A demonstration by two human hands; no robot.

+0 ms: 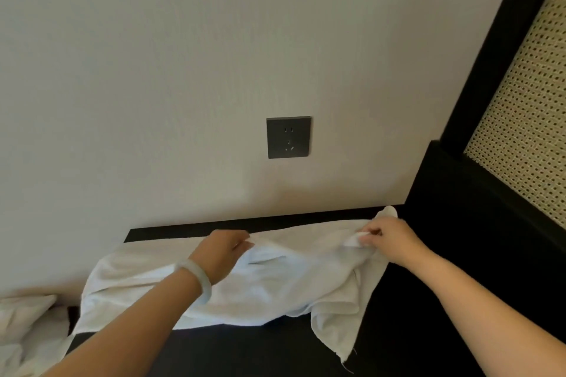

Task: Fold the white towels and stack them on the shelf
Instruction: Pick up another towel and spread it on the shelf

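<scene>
- Currently a white towel (275,285) lies rumpled across a dark surface (260,352) that runs along a pale wall (153,70). Its left end spills over the surface's left edge, and its right end hangs off the front in a loose corner.
- The left hand (225,248) reaches over the towel's middle, fingers curled down around a fold at the far edge and holding it.
- A pale bangle (196,274) circles the left wrist.
- The right hand (390,237) is near the towel's far right corner, pinching a small bunch of cloth between thumb and fingertips.
- The two hands are well apart, with the towel's far edge running between them, close to the wall.
- A dark wall socket (288,137) sits above the towel, between the hands.
- More white cloth (21,327) lies crumpled at the lower left, beside the surface.
- A black-framed cane panel (526,119) stands on the right.
</scene>
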